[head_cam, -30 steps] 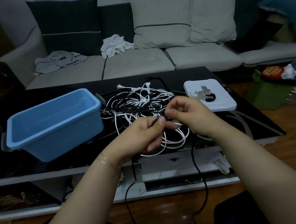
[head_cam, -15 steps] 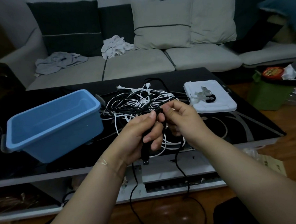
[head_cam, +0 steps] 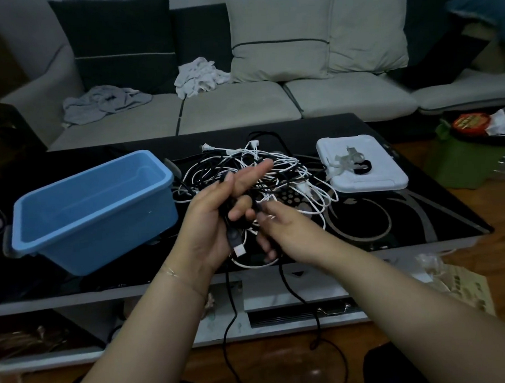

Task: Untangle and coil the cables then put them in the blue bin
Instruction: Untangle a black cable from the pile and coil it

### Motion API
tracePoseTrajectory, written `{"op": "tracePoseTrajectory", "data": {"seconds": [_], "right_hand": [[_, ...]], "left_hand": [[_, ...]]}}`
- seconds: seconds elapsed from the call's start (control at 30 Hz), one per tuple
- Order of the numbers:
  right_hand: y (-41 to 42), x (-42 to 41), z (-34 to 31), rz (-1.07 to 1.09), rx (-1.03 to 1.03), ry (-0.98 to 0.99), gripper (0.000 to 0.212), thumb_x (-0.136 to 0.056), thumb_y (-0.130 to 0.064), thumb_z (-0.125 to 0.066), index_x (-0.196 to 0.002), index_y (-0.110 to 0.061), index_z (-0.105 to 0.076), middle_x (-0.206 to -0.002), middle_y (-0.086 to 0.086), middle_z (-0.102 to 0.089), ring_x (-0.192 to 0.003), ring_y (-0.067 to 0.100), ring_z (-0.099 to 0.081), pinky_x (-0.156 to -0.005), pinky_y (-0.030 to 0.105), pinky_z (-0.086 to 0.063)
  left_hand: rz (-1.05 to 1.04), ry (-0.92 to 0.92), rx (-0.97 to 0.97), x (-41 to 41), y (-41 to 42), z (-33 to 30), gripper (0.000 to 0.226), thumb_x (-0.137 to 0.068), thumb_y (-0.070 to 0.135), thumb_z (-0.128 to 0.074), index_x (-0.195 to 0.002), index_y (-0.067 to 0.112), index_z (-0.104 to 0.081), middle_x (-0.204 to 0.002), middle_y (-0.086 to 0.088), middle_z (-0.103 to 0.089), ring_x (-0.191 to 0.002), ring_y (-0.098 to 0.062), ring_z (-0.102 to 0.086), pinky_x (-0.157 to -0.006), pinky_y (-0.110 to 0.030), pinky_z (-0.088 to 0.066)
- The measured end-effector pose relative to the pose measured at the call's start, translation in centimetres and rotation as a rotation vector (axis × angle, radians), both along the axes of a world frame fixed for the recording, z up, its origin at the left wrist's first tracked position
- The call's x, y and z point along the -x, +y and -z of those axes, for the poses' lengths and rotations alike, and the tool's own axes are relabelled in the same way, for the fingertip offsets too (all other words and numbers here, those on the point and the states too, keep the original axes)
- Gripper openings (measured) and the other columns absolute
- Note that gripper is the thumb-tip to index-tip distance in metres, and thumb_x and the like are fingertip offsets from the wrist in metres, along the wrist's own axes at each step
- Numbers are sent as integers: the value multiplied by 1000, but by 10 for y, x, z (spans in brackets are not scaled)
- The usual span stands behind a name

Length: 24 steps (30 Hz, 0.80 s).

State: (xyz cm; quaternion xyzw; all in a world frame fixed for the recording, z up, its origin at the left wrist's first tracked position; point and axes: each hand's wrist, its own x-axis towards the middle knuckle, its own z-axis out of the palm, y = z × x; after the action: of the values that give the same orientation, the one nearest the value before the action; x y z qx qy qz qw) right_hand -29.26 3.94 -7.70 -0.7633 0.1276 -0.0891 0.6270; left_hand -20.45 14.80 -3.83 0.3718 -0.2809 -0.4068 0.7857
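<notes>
A tangle of white and black cables (head_cam: 276, 168) lies mid-table on the black glass coffee table (head_cam: 422, 211). The blue bin (head_cam: 101, 228) stands to its left with nothing visible inside. My left hand (head_cam: 212, 222) is raised in front of the tangle with its fingers pointing up and its thumb pinning a black cable against the palm. The cable's USB plug (head_cam: 238, 248) dangles below that hand. My right hand (head_cam: 282, 233) sits just right of it, fingers curled down round the same black cable (head_cam: 318, 319), whose slack hangs to the floor.
A white lid (head_cam: 385, 181) with clear ties and a small black loop lies at the table's right. A sofa with cushions and crumpled cloths runs behind. A green bag (head_cam: 460, 163) sits on the floor at right, paper packaging (head_cam: 461, 288) near the table's front corner.
My left hand's fingers have straightened upward and the plug now dangles below it. My right hand has dropped down and toward me with the black cable.
</notes>
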Motion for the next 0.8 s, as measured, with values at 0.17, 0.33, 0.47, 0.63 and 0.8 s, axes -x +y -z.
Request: {"op": "tracePoseTrajectory", "data": {"seconds": [0.17,0.33,0.47,0.63,0.8], "right_hand": [[5,5,4,-180,222,77,23,-98,-16,-49,-119,-10,-42,-65,3,-55,-60,22,-60,-60,40,-56],[1,14,0,-323,413,229,47,-97,-22,-50,-138,-33,-30,-74,1,-60,-58,7,-62,-55,27,-55],[1,14,-11,-276,785,177,24,-97,-30,-49,-118,-19,-54,-78,-7,-58,-67,4,-55,-61,29,-45],[1,19,-23,-249,760,107,15,-93,-32,-52,-103,-24,-61,-82,-11,-62,-69,9,-58,-63,29,-46],[-9,16,-26,-36,1039,117,24,-82,-51,-57,-91,-31,-65,-57,-16,-42,-57,6,-44,-48,22,-33]], "left_hand": [[-186,-69,-63,-5,-2,4,39,-103,26,-37,-128,-2,-46,-124,-6,-67,-76,-7,-68,-55,-16,-50],[-348,-254,-148,-3,-6,8,32,-105,31,-32,-126,8,-42,-127,-4,-64,-97,-21,-71,-62,-23,-56],[-393,-549,-331,3,-9,14,21,-106,26,-29,-120,14,-39,-128,-2,-61,-77,-16,-73,-63,-23,-56],[-409,-1184,-636,2,-7,23,42,-100,47,-29,-117,12,-47,-118,7,-69,-107,-16,-62,-90,-29,-44],[-158,-1229,-798,2,-5,14,107,-68,92,-6,-107,9,-59,-97,-7,-68,-84,-24,-68,-79,-43,-51]]}}
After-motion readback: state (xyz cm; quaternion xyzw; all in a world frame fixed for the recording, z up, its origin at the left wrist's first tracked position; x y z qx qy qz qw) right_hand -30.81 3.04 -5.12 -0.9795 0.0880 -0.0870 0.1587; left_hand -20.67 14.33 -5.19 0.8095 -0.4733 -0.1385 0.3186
